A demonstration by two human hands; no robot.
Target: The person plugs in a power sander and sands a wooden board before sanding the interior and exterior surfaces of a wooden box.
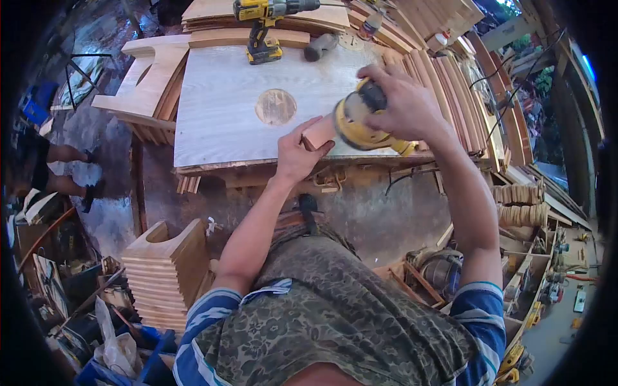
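From the head camera, grips a yellow-and-black sander (354, 122) in the right hand (404, 106), fingers curled over the dark top and round side tipped toward the left. Pinches a small wood block (318, 134) in the left hand (297, 157), between thumb and fingers, above the near edge of the pale surface (215, 125). Brings block and sander together end to side there; cannot tell contact from a slight gap. Shows just beyond the left hand a round tan patch (276, 107) in the surface, and farther back an upright yellow drill (262, 46) beside a dark cylinder (322, 47). Includes a row of wooden slats (438, 96) near the right hand, boards with a curved cutout (145, 77) at far left, and below, on the floor, a tall stack of notched wood pieces (161, 273).
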